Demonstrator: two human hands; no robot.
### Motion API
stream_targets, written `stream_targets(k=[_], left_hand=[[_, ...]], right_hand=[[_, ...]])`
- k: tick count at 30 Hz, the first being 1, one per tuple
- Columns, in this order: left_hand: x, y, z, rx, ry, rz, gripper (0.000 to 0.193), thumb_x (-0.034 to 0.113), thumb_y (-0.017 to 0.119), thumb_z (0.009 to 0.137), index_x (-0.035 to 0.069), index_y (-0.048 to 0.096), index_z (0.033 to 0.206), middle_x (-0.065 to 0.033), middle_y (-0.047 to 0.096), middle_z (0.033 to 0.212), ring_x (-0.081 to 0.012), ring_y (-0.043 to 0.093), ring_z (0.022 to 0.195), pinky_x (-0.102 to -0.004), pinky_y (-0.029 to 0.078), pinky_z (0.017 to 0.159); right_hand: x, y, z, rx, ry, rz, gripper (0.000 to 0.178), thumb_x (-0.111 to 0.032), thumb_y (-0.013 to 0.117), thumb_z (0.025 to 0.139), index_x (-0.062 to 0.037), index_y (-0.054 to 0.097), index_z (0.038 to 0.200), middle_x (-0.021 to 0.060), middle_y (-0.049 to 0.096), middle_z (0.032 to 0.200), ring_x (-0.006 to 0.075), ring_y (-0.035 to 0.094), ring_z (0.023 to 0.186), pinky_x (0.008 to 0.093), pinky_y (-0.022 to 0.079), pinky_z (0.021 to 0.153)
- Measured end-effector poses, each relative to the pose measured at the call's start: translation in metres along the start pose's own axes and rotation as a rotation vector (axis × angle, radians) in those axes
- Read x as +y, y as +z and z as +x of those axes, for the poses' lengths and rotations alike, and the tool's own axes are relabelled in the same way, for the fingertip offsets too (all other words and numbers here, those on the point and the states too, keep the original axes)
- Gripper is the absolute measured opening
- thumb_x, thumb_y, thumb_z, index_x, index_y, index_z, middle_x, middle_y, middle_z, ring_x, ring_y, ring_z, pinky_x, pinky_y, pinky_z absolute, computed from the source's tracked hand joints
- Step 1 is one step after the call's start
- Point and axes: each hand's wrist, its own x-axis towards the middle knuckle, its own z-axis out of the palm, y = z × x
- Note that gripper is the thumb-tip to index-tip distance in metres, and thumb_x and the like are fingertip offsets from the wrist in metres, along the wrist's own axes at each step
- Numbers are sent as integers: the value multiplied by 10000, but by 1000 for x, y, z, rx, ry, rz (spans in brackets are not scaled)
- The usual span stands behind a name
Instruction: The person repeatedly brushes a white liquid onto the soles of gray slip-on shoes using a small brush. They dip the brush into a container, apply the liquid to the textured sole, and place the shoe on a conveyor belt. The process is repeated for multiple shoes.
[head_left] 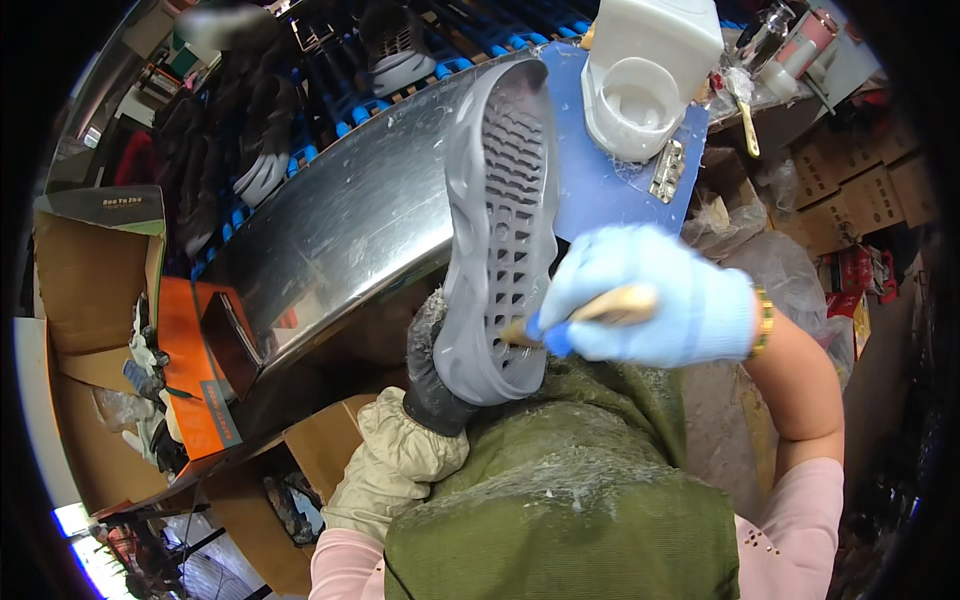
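A grey shoe sole stands lengthwise before me, its gridded inner side facing up and its far end over the steel bench edge. My left hand, in a dark, worn glove, is closed around the sole's near left side; its fingertips are partly hidden behind the sole. My right hand, in a light blue knit glove, is closed on a brush with a wooden handle. The brush's blurred tip is at the near part of the sole's inside. A green apron with whitish dried residue covers my lap.
A white dispenser with a round cup stands on a blue board. Beyond the steel bench, shoes sit on a blue-roller conveyor. An open orange box is at left; another brush lies at far right.
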Motion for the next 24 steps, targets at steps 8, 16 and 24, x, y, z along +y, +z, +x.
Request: stream_targets(k=[8,16,24], left_hand=[[17,33,-9,180,-130,-110,634,423,624,1027,43,425,1495,-191,556,1440,-360,601,1257,-544,533,1037],[7,30,29,-348,-13,-537,719,471,686,952,38,461,1480,-207,613,1339,-407,654,1177,-594,570,981],[-41,37,24,-567,-77,-879,311,353,594,1051,76,568,1190,-86,646,1082,-291,653,1032,-497,569,929]], right_hand=[[33,-91,3,543,307,-45,219,-188,670,997,-4,752,1082,42,753,1011,90,685,897,250,551,826],[78,-81,-32,873,462,173,172,-157,681,982,-25,777,1038,38,747,945,75,652,799,225,529,736],[46,-5,-22,710,352,805,253,-154,650,983,58,729,1096,141,742,1026,181,692,806,294,535,730]])
